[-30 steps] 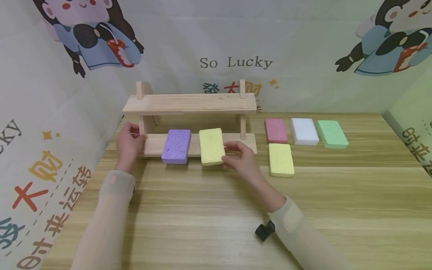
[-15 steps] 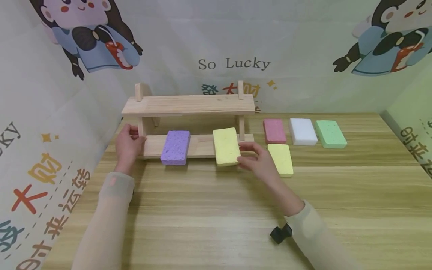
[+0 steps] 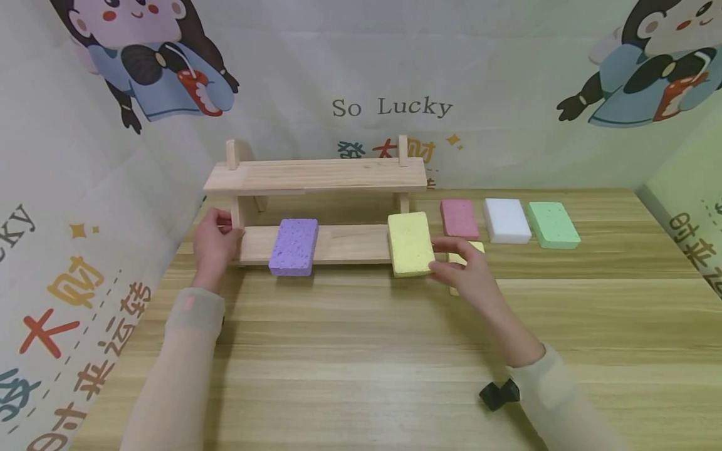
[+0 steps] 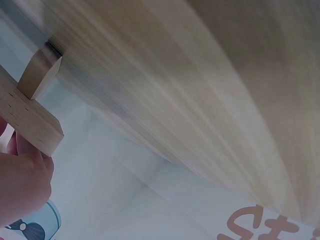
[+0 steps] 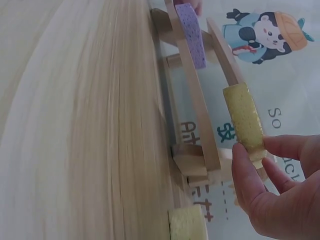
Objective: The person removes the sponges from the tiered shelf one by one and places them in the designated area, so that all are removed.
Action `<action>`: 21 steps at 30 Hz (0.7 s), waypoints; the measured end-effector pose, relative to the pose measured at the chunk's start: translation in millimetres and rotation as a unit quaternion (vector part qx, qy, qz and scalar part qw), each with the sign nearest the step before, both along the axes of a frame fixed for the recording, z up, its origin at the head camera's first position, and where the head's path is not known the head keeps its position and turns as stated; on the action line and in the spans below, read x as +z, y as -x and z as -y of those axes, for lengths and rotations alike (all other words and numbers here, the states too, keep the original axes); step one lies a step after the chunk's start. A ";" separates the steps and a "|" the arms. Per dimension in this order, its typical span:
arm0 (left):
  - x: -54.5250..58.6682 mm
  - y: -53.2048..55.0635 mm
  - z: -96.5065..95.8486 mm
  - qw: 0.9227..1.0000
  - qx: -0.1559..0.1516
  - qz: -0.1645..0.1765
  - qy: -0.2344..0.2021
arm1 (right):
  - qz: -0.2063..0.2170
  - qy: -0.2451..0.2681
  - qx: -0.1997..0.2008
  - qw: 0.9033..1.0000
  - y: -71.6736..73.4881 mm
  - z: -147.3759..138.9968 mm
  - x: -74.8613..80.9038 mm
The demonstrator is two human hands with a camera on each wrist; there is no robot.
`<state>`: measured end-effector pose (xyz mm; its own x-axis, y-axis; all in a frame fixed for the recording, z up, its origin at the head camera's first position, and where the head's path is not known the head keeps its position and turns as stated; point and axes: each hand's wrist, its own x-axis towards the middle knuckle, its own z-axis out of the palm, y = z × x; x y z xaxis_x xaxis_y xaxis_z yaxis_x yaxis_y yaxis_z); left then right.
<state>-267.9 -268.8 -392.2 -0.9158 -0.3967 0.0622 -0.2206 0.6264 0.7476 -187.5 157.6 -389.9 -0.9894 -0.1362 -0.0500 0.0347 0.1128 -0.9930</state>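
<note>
My left hand (image 3: pixel 214 247) grips the left end of a two-tier wooden shelf (image 3: pixel 316 175); its fingers (image 4: pixel 30 145) curl at the board's end in the left wrist view. A purple sponge (image 3: pixel 293 247) lies on the lower board, its front overhanging the edge. With thumb and fingertips, my right hand (image 3: pixel 470 269) pinches a yellow sponge (image 3: pixel 410 244) by its right side. That sponge overlaps the right end of the lower board in the head view, and appears edge-on (image 5: pixel 242 117) in the right wrist view.
Right of the shelf, a pink sponge (image 3: pixel 459 218), a white sponge (image 3: pixel 507 220) and a green sponge (image 3: pixel 554 225) lie in a row on the wooden table (image 3: pixel 350 363). Another yellow sponge (image 3: pixel 477 247) is partly hidden behind my right hand. A printed cloth (image 3: pixel 395 56) hangs behind.
My right hand has carried the yellow sponge rightward, from near the middle of the lower board to its right end. The left hand and the purple sponge have stayed in place.
</note>
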 end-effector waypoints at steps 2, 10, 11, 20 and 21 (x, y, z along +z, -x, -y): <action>-0.2 0.2 0.3 1.000 -0.001 -0.002 0.002 | 0.001 -0.006 -0.001 1.000 -1.3 -6.6 -0.5; 0.9 -0.6 -0.2 1.000 0.001 0.005 0.001 | 0.005 -0.018 -0.015 1.000 -6.4 -28.9 0.2; 0.7 -0.6 -0.2 1.000 0.002 0.005 0.002 | 0.009 -0.020 -0.019 1.000 -7.0 -31.6 0.9; -0.1 -0.3 0.6 1.000 0.003 0.001 0.007 | 0.023 -0.041 -0.044 0.998 -11.9 -59.9 0.1; 0.0 -0.4 0.9 1.000 0.003 0.000 0.006 | 0.022 -0.042 -0.046 0.998 -12.0 -63.4 -0.6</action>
<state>-267.5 -269.7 -392.2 -0.9138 -0.4006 0.0663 -0.2242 0.6338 0.7402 -175.4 221.0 -390.5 -0.9942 -0.0384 -0.1007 0.0917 0.1900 -0.9775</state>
